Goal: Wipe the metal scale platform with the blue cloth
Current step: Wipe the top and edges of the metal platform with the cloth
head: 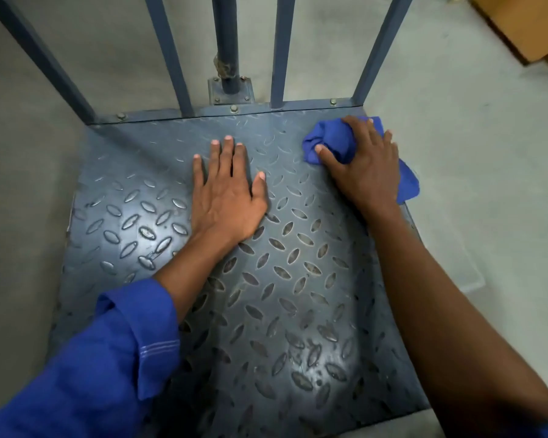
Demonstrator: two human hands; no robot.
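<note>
The metal scale platform (pixel 282 279) is a grey-blue tread plate with raised oval studs, filling the middle of the head view. My left hand (pixel 228 194) lies flat on it with fingers spread, palm down, holding nothing. At the platform's far right corner, my right hand (pixel 364 165) presses down on the bunched blue cloth (pixel 332 140). Part of the cloth sticks out past my wrist at the platform's right edge.
Blue-grey upright bars (pixel 282 49) and a bolted centre post (pixel 227 58) rise along the platform's far edge. Pale concrete floor (pixel 487 153) surrounds the scale. A brown box or cabinet (pixel 532 26) stands at the top right.
</note>
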